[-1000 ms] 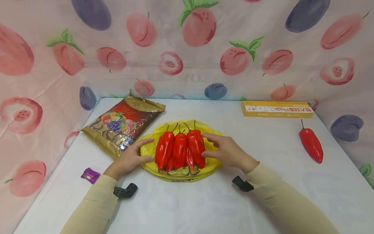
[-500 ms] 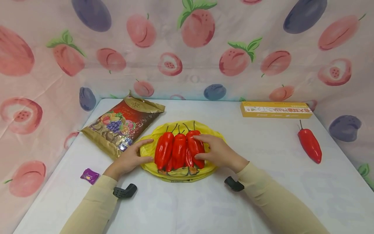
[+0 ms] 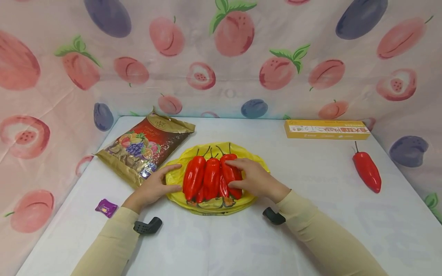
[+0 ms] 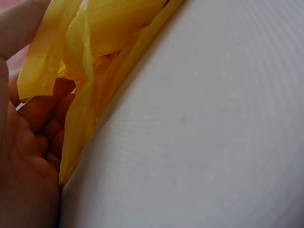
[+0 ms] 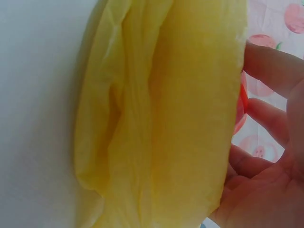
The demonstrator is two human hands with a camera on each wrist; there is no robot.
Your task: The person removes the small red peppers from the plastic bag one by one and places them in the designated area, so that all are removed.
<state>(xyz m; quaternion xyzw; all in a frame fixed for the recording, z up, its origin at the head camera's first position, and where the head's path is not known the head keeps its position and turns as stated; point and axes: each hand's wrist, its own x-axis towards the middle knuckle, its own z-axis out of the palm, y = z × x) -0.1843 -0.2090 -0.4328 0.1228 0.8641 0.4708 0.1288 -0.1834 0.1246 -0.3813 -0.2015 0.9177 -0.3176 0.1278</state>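
Seen from the head camera, looking forward and down across the white table (image 3: 221, 245) toward the fruit-print backdrop (image 3: 221, 57). Both wrist cameras sit low at the tabletop (very close in), each facing the yellow bag (image 4: 90, 57) from its own side; that bag (image 5: 166, 118) appears in all three views.

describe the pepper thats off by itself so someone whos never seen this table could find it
Start at the long yellow box lying along the far right edge of the white table. Just in front of its right end, near the table's right edge, lies a single red pepper. Unlike the peppers bunched on the yellow bag mid-table between the hands, it lies alone on bare tabletop.
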